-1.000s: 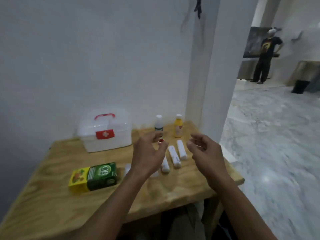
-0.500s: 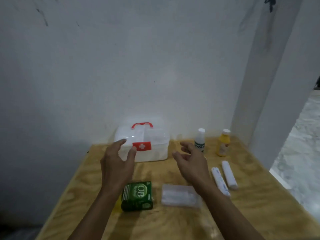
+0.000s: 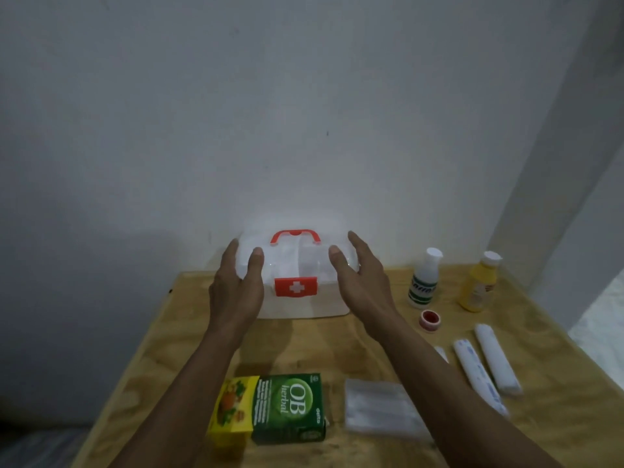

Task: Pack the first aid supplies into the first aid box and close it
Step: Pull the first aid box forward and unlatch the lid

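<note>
A white first aid box [image 3: 297,309] with a red handle and a red cross latch stands shut at the back of the wooden table [image 3: 304,349], against the wall. My left hand [image 3: 236,288] is at its left end and my right hand [image 3: 361,282] at its right end, fingers spread, at or just short of the lid. In front lie a green and yellow box marked OB herbal [image 3: 273,408] and a clear plastic packet [image 3: 378,408]. To the right are a white bottle [image 3: 424,278], a yellow bottle [image 3: 479,282], a red tape roll [image 3: 431,319] and white bandage rolls [image 3: 496,363].
A white wall rises directly behind the table. A white pillar [image 3: 580,163] stands at the right, and pale floor shows past the table's right edge. The floor to the left of the table is dark.
The view has swung left and closer to the table. Both hands have moved forward from above the supplies to either end of the first aid box.
</note>
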Tool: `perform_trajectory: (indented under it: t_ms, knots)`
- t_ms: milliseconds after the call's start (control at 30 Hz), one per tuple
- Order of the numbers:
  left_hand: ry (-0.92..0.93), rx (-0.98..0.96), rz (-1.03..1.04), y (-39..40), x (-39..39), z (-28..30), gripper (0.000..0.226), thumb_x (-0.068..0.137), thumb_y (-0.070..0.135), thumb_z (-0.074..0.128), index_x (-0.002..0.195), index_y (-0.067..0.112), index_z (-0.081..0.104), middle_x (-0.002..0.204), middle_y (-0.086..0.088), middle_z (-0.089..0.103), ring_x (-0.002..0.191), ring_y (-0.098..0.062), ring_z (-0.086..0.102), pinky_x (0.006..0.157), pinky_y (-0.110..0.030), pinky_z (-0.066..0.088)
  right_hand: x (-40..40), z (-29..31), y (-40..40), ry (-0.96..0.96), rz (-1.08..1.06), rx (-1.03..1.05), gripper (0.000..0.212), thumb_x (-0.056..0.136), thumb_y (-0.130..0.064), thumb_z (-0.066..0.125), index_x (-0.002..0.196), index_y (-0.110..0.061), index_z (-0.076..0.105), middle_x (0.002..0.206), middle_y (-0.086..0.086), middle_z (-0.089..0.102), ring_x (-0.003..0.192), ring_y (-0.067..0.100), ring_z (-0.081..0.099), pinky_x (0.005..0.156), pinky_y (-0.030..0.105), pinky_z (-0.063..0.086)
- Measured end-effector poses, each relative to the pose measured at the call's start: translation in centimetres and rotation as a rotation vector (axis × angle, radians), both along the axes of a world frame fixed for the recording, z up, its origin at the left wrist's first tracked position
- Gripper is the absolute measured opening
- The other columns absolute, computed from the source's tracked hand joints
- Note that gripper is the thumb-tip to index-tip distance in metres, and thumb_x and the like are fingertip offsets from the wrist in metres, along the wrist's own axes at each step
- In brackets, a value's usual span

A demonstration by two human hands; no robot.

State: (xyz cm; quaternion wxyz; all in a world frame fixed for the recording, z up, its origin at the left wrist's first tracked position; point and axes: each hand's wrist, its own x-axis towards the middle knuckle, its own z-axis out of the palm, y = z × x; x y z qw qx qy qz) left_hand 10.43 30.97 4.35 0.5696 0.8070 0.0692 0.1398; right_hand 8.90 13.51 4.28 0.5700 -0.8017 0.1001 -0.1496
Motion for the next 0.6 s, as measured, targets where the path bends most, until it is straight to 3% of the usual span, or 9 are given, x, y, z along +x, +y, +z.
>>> perform_trajectory:
  t_ms: [467, 600]
  knots:
    - [0.006, -0.006, -0.017, -0.4, -4.0, -0.5, 0.055, 0.095, 0.051, 0.045, 0.146, 0.035, 0.032, 0.147, -0.001, 0.043, 0.126, -0.027, 0.049, 0.097, -0.047, 0.049, -5.7, -0.1, -0.4, -0.027, -0.054, 0.028, 0.054, 0.096, -0.046, 0.053, 0.147, -0.039, 0.035, 0.154, -0.009, 0.037, 0.14, 0.016, 0.036, 0.113, 0.04, 0.033]
    - [-0.004, 0.021, -0.022, -0.6, -4.4, -0.6, 0.056, 0.094, 0.051, 0.044, 0.146, 0.035, 0.032, 0.146, -0.002, 0.044, 0.124, -0.028, 0.049, 0.097, -0.047, 0.05, -6.5, 0.3, -0.5, -0.015, -0.05, 0.046, 0.055, 0.097, -0.043, 0.053, 0.148, -0.035, 0.034, 0.154, -0.009, 0.038, 0.139, 0.016, 0.037, 0.105, 0.031, 0.034]
